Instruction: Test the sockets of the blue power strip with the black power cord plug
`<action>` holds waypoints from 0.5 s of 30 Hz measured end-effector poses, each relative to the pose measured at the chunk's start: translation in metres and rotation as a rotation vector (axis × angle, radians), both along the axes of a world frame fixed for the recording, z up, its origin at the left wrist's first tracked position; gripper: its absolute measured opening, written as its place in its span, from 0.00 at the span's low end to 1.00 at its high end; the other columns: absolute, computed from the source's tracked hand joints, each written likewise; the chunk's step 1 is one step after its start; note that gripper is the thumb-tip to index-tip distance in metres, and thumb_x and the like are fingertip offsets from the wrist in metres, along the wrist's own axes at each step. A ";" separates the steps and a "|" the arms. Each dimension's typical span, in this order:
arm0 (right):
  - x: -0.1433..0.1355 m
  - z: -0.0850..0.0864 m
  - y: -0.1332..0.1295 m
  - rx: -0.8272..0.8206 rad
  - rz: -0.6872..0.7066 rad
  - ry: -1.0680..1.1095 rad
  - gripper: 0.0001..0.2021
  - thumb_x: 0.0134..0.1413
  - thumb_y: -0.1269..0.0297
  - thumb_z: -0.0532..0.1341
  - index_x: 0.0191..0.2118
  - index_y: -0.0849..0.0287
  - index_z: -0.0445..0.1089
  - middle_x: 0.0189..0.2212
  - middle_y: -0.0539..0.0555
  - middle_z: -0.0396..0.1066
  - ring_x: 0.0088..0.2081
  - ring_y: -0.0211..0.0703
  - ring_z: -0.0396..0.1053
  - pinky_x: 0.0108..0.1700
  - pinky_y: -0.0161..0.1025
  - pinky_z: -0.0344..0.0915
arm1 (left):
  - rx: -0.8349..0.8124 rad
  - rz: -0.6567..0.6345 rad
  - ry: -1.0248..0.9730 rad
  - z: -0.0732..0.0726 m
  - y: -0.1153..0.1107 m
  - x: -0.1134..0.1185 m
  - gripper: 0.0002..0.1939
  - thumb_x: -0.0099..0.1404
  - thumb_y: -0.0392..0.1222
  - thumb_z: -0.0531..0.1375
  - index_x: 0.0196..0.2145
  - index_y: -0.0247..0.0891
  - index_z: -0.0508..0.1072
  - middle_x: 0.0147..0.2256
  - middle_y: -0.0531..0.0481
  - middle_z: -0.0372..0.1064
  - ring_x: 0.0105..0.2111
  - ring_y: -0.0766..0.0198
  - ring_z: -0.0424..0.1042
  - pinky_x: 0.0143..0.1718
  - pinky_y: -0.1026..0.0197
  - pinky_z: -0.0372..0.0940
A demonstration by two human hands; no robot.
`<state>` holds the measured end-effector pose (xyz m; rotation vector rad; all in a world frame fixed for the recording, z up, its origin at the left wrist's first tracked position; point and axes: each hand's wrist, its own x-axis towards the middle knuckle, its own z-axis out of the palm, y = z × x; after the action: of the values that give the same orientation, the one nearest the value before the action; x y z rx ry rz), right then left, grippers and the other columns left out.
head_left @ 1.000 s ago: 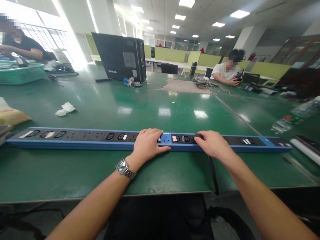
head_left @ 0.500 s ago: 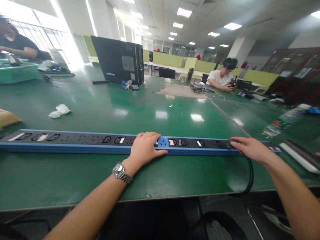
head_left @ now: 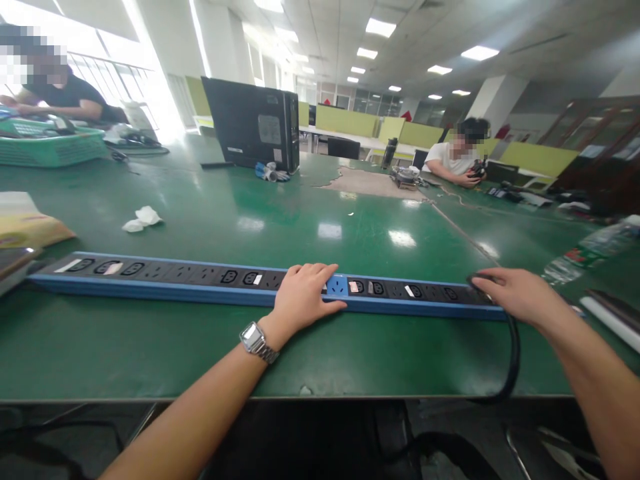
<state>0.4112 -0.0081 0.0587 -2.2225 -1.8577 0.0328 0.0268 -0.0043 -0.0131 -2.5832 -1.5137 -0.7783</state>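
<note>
A long blue-and-black power strip (head_left: 165, 288) with several sockets lies across the table in front of me. My left hand (head_left: 303, 295) grips it over the middle, thumb along the near side and fingers over the top, just left of the blue socket (head_left: 339, 287). Near the strip's right end, my right hand (head_left: 520, 295) pinches a black plug (head_left: 474, 280), partly hidden by the fingers. The plug is tilted just above the sockets; whether it touches them I cannot tell. Its thick black cord (head_left: 514, 357) curves down to the table edge.
The green table (head_left: 210, 373) bears a computer tower (head_left: 240, 127), gloves (head_left: 271, 172), crumpled tissue (head_left: 145, 217), a plastic bottle (head_left: 590, 250) and a green basket (head_left: 55, 148). A dark-and-white object (head_left: 613, 320) lies at right. Two other people sit across the table.
My right hand has risen slightly with the plug, which now sits more tilted above the strip's right end. My left hand keeps its place on the strip. The view has shifted left.
</note>
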 end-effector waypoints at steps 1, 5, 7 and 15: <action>-0.020 0.004 -0.006 0.035 0.015 0.022 0.20 0.50 0.51 0.60 0.39 0.60 0.79 0.24 0.56 0.75 0.28 0.51 0.71 0.32 0.44 0.64 | 0.025 -0.030 -0.016 0.001 -0.003 0.004 0.39 0.57 0.59 0.65 0.61 0.39 0.61 0.54 0.40 0.68 0.52 0.48 0.68 0.53 0.46 0.60; -0.121 0.007 -0.034 -0.072 0.408 0.344 0.23 0.48 0.53 0.63 0.49 0.59 0.74 0.25 0.52 0.74 0.25 0.42 0.68 0.26 0.37 0.60 | 0.197 -0.271 -0.002 0.008 -0.019 0.024 0.36 0.64 0.52 0.61 0.64 0.39 0.55 0.59 0.38 0.62 0.56 0.48 0.64 0.55 0.48 0.59; -0.162 0.004 -0.046 -0.159 0.570 0.559 0.24 0.49 0.56 0.64 0.53 0.58 0.70 0.24 0.49 0.72 0.24 0.38 0.67 0.25 0.34 0.59 | 0.272 -0.342 0.003 0.010 -0.027 0.023 0.24 0.68 0.46 0.56 0.60 0.41 0.62 0.56 0.40 0.66 0.52 0.51 0.67 0.53 0.49 0.61; -0.161 -0.053 -0.049 0.024 0.399 0.829 0.17 0.55 0.52 0.60 0.43 0.60 0.72 0.18 0.44 0.60 0.21 0.35 0.59 0.26 0.34 0.56 | 0.327 0.131 -0.350 0.009 -0.025 -0.088 0.19 0.69 0.39 0.53 0.56 0.43 0.67 0.51 0.44 0.70 0.49 0.56 0.70 0.52 0.52 0.65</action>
<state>0.2505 -0.0566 0.0058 -1.4202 -1.7141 0.8488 -0.0612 -0.0294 -0.0039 -2.1704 -1.4623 -1.3856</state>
